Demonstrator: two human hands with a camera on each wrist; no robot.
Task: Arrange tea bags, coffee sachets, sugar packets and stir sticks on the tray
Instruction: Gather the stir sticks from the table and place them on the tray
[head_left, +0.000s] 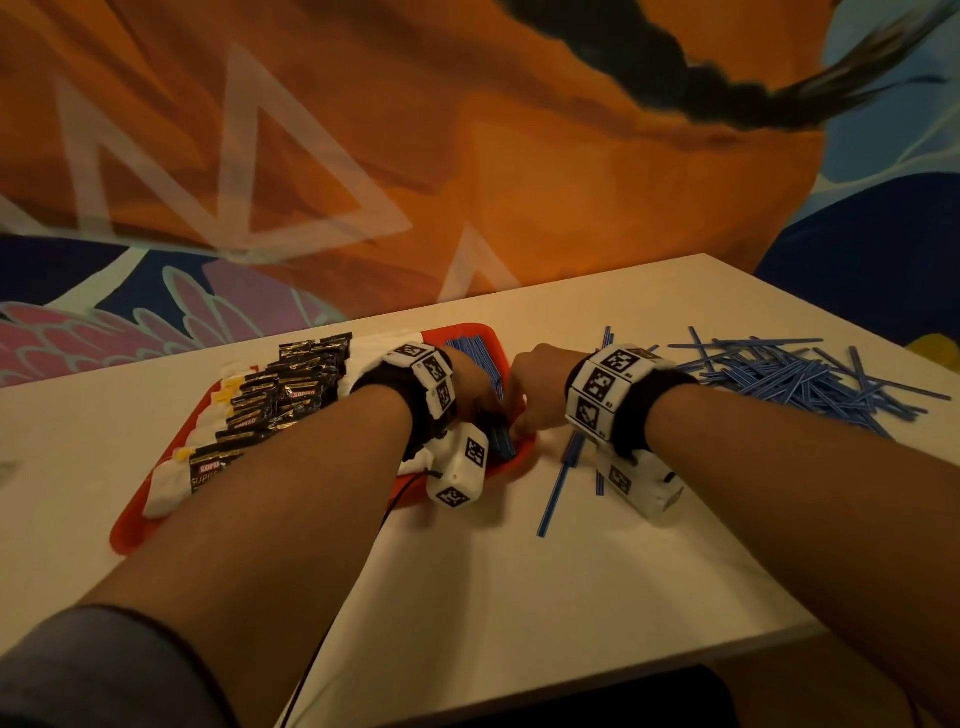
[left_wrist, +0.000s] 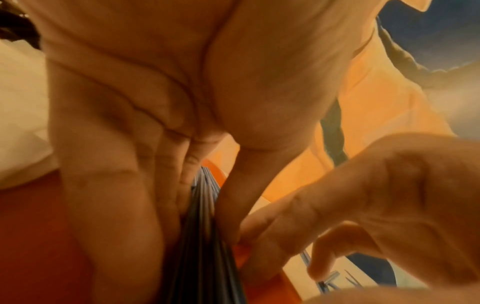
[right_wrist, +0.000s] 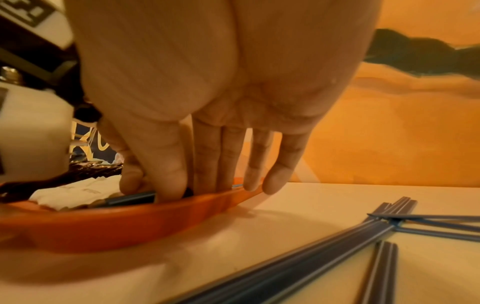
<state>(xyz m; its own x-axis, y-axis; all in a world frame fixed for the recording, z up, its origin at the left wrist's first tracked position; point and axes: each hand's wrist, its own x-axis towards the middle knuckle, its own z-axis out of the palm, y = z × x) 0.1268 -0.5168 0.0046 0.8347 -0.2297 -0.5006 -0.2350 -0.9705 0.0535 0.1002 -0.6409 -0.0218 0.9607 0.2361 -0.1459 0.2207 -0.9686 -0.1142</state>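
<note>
A red tray (head_left: 135, 530) holds rows of black coffee sachets (head_left: 291, 384) and white packets (head_left: 166, 493). A bundle of blue stir sticks (head_left: 475, 353) lies along the tray's right side. My left hand (head_left: 488, 410) pinches this bundle (left_wrist: 202, 257) between thumb and fingers (left_wrist: 179, 185). My right hand (head_left: 524, 415) reaches over the tray's right rim (right_wrist: 103, 226). Its straight fingers (right_wrist: 168, 174) press down on the sticks (right_wrist: 130, 199) from the right. The fingertips of both hands are hidden in the head view.
A large loose pile of blue stir sticks (head_left: 789, 379) covers the table's right part. A few stray sticks (head_left: 558, 488) lie just right of the tray, under my right wrist. The painted wall stands right behind the table (head_left: 519, 597); its front edge is near me.
</note>
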